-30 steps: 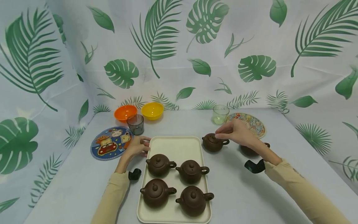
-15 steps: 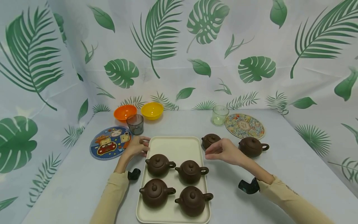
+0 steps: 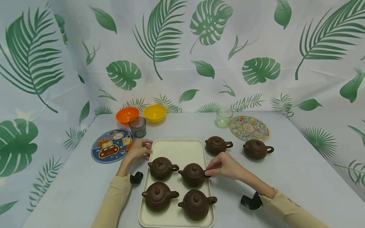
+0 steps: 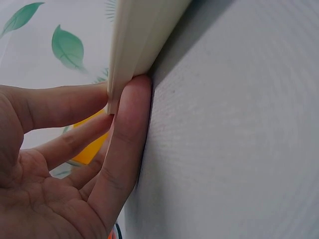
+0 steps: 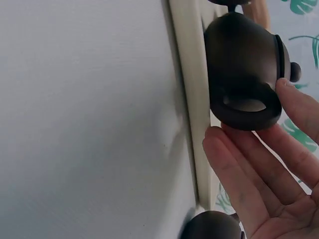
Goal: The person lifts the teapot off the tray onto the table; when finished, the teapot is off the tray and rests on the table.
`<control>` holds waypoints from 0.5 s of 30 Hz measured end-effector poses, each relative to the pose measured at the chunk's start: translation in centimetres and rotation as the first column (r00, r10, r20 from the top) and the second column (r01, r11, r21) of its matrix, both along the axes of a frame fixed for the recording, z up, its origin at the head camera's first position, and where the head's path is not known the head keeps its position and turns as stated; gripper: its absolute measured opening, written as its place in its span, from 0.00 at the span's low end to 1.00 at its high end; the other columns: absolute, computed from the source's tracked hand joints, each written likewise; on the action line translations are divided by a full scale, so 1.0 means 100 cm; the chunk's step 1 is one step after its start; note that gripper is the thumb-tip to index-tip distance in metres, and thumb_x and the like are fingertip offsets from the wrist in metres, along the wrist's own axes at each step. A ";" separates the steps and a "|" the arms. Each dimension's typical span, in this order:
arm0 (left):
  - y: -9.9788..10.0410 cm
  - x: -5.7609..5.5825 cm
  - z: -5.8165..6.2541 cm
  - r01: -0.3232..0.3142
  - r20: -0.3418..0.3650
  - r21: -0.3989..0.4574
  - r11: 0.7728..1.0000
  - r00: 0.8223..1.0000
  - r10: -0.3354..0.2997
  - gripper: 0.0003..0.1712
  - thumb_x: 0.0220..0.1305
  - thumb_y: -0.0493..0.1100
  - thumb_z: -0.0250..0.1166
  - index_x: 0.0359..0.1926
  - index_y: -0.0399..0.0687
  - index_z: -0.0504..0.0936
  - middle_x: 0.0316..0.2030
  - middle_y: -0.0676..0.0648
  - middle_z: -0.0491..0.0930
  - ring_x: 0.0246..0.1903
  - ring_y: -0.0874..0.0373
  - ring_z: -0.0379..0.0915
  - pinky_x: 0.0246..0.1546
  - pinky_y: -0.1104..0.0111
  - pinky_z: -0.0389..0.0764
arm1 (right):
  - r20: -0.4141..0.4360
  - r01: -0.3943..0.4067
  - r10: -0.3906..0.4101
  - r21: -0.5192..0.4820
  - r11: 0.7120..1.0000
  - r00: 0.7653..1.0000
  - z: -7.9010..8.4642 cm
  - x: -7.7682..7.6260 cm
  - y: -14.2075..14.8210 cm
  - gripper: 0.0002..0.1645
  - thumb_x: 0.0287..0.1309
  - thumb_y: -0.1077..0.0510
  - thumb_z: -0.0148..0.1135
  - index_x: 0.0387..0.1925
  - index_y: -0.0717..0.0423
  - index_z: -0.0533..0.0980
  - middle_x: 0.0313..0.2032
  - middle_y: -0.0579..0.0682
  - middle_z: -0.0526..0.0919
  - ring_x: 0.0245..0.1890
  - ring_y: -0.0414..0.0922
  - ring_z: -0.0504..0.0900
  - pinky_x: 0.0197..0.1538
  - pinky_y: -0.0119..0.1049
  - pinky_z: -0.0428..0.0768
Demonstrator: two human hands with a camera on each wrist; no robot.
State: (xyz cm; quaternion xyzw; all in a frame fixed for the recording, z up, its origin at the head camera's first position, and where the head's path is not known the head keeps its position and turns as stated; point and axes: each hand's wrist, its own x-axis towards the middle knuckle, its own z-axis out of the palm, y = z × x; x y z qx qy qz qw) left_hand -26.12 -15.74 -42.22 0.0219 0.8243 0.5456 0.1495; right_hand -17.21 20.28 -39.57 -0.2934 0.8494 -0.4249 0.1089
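Observation:
Four-sided and cream, the tray (image 3: 179, 148) carries several dark brown lidded teapots, including a back-left one (image 3: 161, 168), a front-left one (image 3: 158, 197) and a front-right one (image 3: 196, 205). My left hand (image 3: 140, 148) pinches the tray's left rim, thumb above and fingers underneath, as the left wrist view shows. My right hand (image 3: 226, 166) is at the handle of the back-right teapot (image 3: 194, 175). In the right wrist view its thumb tip touches the handle (image 5: 249, 119) near the lid, while the other fingers extend loosely beside the loop.
Two more brown teapots (image 3: 217, 145) (image 3: 258, 149) stand right of the tray. Behind them are a green glass (image 3: 224, 117) and a floral round mat (image 3: 248, 128). At left lie a blue cartoon mat (image 3: 109, 147), a grey glass (image 3: 137, 127), an orange bowl (image 3: 127, 115) and a yellow bowl (image 3: 155, 113).
My right hand has left the teapot beyond the tray's back-right side and come nearer, to the handle of the back-right teapot on the tray. The left hand stays at the rim.

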 end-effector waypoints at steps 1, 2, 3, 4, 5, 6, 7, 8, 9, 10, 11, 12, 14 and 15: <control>0.000 0.000 0.000 0.000 -0.002 -0.001 1.000 1.000 0.000 0.27 0.56 0.27 0.63 0.58 0.28 0.72 0.37 0.37 0.76 0.24 0.57 0.76 0.25 0.65 0.85 | 0.000 0.000 0.000 0.001 1.000 1.000 0.000 0.000 -0.001 0.06 0.52 0.55 0.71 0.29 0.54 0.86 0.27 0.43 0.87 0.29 0.35 0.84 0.36 0.32 0.83; 0.000 0.001 0.000 0.000 -0.002 0.000 1.000 1.000 0.000 0.27 0.56 0.27 0.63 0.58 0.28 0.72 0.37 0.37 0.76 0.24 0.57 0.76 0.25 0.65 0.85 | 0.000 0.001 -0.001 0.002 1.000 1.000 -0.001 0.001 -0.001 0.06 0.52 0.55 0.71 0.29 0.54 0.86 0.27 0.44 0.87 0.29 0.35 0.84 0.37 0.32 0.83; 0.000 0.001 0.000 0.000 -0.004 0.000 1.000 1.000 0.000 0.27 0.56 0.27 0.63 0.58 0.28 0.72 0.37 0.37 0.76 0.24 0.57 0.76 0.25 0.65 0.85 | 0.002 0.003 -0.003 0.001 1.000 1.000 -0.001 0.001 -0.002 0.07 0.52 0.55 0.71 0.29 0.55 0.86 0.27 0.44 0.87 0.30 0.35 0.84 0.37 0.31 0.83; 0.000 0.001 0.000 0.000 -0.005 0.000 1.000 1.000 0.000 0.27 0.56 0.27 0.63 0.58 0.28 0.72 0.37 0.37 0.76 0.24 0.57 0.76 0.25 0.65 0.85 | 0.004 0.004 -0.004 -0.002 1.000 1.000 0.000 0.002 -0.002 0.07 0.51 0.55 0.71 0.30 0.55 0.86 0.27 0.45 0.87 0.30 0.35 0.84 0.37 0.31 0.83; 0.000 0.001 -0.001 0.000 -0.006 -0.001 1.000 1.000 0.000 0.27 0.56 0.27 0.63 0.58 0.28 0.72 0.37 0.37 0.76 0.24 0.57 0.76 0.25 0.65 0.85 | 0.007 0.004 -0.004 -0.005 1.000 1.000 0.000 0.003 -0.003 0.08 0.51 0.55 0.71 0.30 0.56 0.86 0.28 0.45 0.87 0.30 0.35 0.84 0.37 0.31 0.83; 0.000 0.001 -0.001 0.000 -0.008 -0.001 1.000 1.000 0.000 0.27 0.56 0.27 0.63 0.58 0.28 0.72 0.37 0.37 0.76 0.24 0.57 0.76 0.25 0.65 0.85 | 0.009 0.005 -0.004 -0.005 1.000 1.000 0.001 0.004 -0.004 0.08 0.51 0.55 0.71 0.30 0.57 0.86 0.28 0.46 0.87 0.31 0.36 0.84 0.37 0.31 0.83; 0.000 0.001 -0.001 0.002 -0.008 0.001 1.000 1.000 -0.002 0.27 0.56 0.27 0.63 0.59 0.28 0.72 0.37 0.37 0.76 0.24 0.57 0.76 0.25 0.65 0.85 | 0.011 0.005 -0.005 -0.004 1.000 1.000 0.001 0.004 -0.004 0.09 0.51 0.56 0.71 0.31 0.57 0.86 0.28 0.47 0.87 0.31 0.36 0.85 0.38 0.31 0.83; 0.000 0.001 -0.001 0.002 -0.008 0.004 1.000 1.000 -0.002 0.27 0.56 0.27 0.63 0.59 0.28 0.72 0.37 0.37 0.76 0.24 0.57 0.76 0.25 0.65 0.85 | 0.012 0.007 -0.007 -0.003 1.000 1.000 0.002 0.005 -0.004 0.09 0.51 0.56 0.72 0.31 0.58 0.86 0.29 0.47 0.87 0.31 0.36 0.85 0.38 0.32 0.83; -0.001 0.000 -0.001 0.003 -0.007 0.008 1.000 1.000 -0.003 0.27 0.56 0.27 0.63 0.59 0.27 0.72 0.37 0.38 0.76 0.24 0.57 0.76 0.25 0.65 0.85 | 0.014 0.010 -0.010 -0.002 1.000 1.000 0.002 0.006 -0.005 0.09 0.50 0.56 0.72 0.31 0.58 0.85 0.29 0.48 0.87 0.32 0.37 0.85 0.38 0.31 0.83; -0.001 0.001 -0.001 0.004 -0.003 0.012 1.000 1.000 -0.004 0.27 0.56 0.27 0.63 0.59 0.27 0.71 0.37 0.38 0.76 0.24 0.57 0.76 0.25 0.66 0.85 | 0.014 0.015 -0.015 0.002 1.000 1.000 0.003 0.006 -0.005 0.09 0.50 0.57 0.72 0.31 0.58 0.85 0.29 0.48 0.87 0.31 0.37 0.85 0.39 0.31 0.83; 0.000 0.001 0.001 0.003 0.001 0.012 1.000 1.000 -0.003 0.27 0.56 0.27 0.63 0.58 0.27 0.71 0.37 0.37 0.76 0.25 0.57 0.76 0.25 0.65 0.85 | 0.014 0.021 -0.021 0.004 1.000 1.000 0.003 0.007 -0.006 0.09 0.50 0.57 0.72 0.31 0.59 0.86 0.29 0.48 0.87 0.31 0.37 0.85 0.39 0.31 0.83; 0.001 0.003 0.005 0.005 0.005 0.014 1.000 1.000 -0.005 0.27 0.56 0.27 0.62 0.58 0.26 0.71 0.37 0.36 0.75 0.25 0.56 0.76 0.26 0.65 0.85 | 0.018 0.032 -0.032 0.007 0.999 0.999 0.004 0.007 -0.007 0.09 0.50 0.57 0.72 0.32 0.59 0.86 0.29 0.48 0.87 0.31 0.37 0.84 0.39 0.31 0.83; 0.003 0.010 0.016 0.008 0.009 0.014 1.000 1.000 -0.008 0.27 0.56 0.26 0.61 0.58 0.25 0.71 0.38 0.35 0.75 0.25 0.56 0.76 0.27 0.65 0.85 | 0.019 0.056 -0.056 0.011 0.998 0.998 0.004 0.008 -0.008 0.08 0.49 0.58 0.72 0.31 0.59 0.86 0.29 0.48 0.87 0.30 0.36 0.84 0.36 0.30 0.82; 0.003 0.010 0.016 0.007 0.011 0.013 1.000 1.000 -0.007 0.27 0.56 0.26 0.61 0.58 0.25 0.71 0.38 0.35 0.75 0.26 0.56 0.76 0.27 0.65 0.85 | 0.019 0.070 -0.070 0.011 0.997 0.997 0.004 0.009 -0.009 0.08 0.49 0.59 0.72 0.31 0.59 0.86 0.29 0.48 0.87 0.29 0.35 0.84 0.35 0.29 0.82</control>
